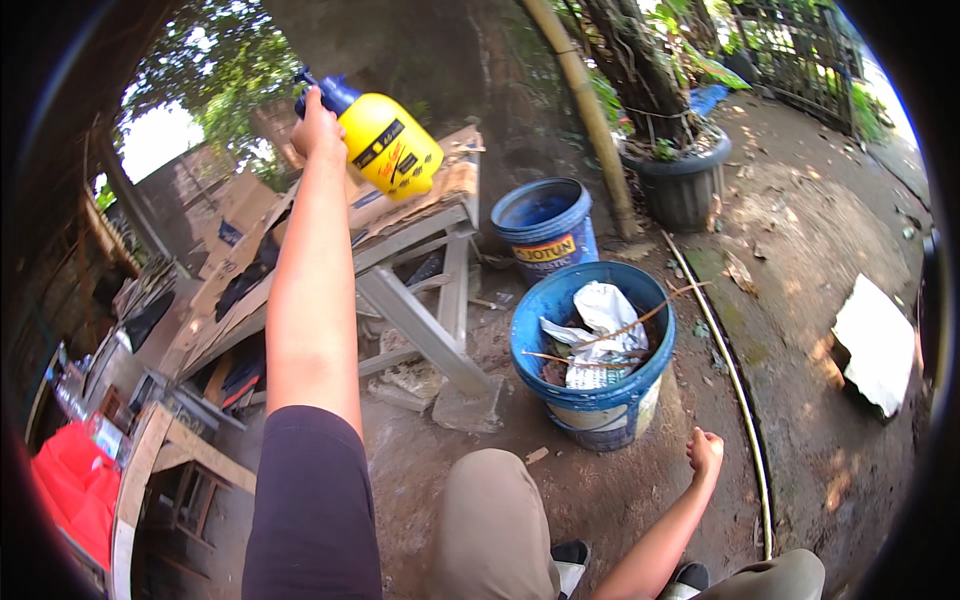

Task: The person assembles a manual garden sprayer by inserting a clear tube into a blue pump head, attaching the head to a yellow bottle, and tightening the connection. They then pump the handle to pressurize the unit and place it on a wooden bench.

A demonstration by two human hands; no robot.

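Observation:
My left arm reaches up and forward, and my left hand grips the dark blue top of a yellow pump spray bottle. The bottle is tilted, its base pointing down to the right, in front of the far end of a worn workbench. Whether it touches the bench, I cannot tell. Low on the right, my right hand is held in a loose fist with nothing showing in it. Just beyond it stands a blue bucket with white crumpled sacking and sticks inside.
Behind that bucket stands a second blue bucket. A potted tree and a bamboo post rise farther back. A long thin pole lies on the ground at right, near a white slab. Red cloth lies at left.

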